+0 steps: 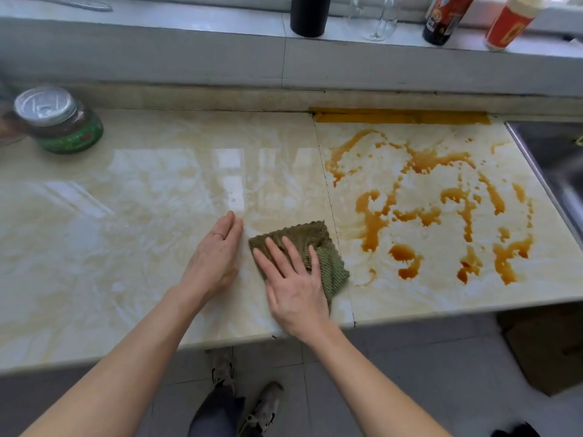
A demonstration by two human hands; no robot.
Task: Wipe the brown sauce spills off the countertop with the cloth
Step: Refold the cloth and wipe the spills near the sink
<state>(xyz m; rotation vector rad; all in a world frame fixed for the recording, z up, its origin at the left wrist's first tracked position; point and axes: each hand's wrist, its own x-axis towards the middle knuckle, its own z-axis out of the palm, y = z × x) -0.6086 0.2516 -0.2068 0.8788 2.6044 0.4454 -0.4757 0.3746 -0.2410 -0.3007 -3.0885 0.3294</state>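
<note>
Both of your hands lie flat on the countertop [126, 216] near its front edge: the right hand [295, 282] presses on the green cloth [331, 250] with fingers straight and spread, and the left hand [217, 257] rests just beside the cloth, fingers straight and together, gripping nothing. The cloth sits at the seam between the two slabs, just short of the brown sauce spills [441, 209], spread over the right slab toward the sink [549, 159]. I judge the wiping of that patch hardly begun; your next move calls for firm pressure and a sweep rightward, keeping sauce off the front edge. A lidded jar [60, 121] stands near the back edge at the left; a black bottle [310, 14], a glass [378, 20] and two sauce bottles [444, 20] stand on the sill [189, 17] behind.
</note>
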